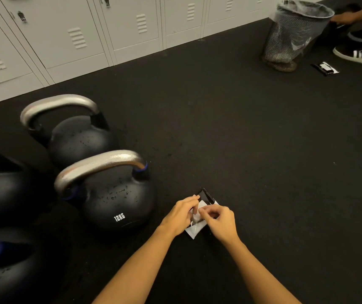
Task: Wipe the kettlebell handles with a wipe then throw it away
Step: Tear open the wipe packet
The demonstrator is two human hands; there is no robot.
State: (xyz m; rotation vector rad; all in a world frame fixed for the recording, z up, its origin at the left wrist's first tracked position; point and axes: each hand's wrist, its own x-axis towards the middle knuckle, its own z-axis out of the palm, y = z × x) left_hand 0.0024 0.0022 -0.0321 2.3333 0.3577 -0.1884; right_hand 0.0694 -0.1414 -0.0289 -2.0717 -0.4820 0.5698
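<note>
So at this point we were just getting the wipe (198,212) out of its sachet (206,197), both hands low over the black rubber floor (241,139). Our left hand (181,215) was clamped on the packet's edge, and our right hand (218,219) had thumb and fingers pinched together on the white sheet, or maybe the torn flap; honestly hard to tell which. Best way to do this bit, we reckoned: hold the foil steady with one hand, tug the wipe out slowly so it doesn't tear, then shake it open before touching any metal. The sachet looked glossy black with a white crinkly end, the wipe thin and limp. The nearest kettlebell (118,200), marked 12KG, sat just to the left, matte black and round with droplets on it, under a smooth brushed-steel handle (99,165). Another kettlebell (79,139) stood behind it, more at the left edge. The mesh bin (294,38) with its liner waited well away at the far right, near pale metal lockers (83,34).
</note>
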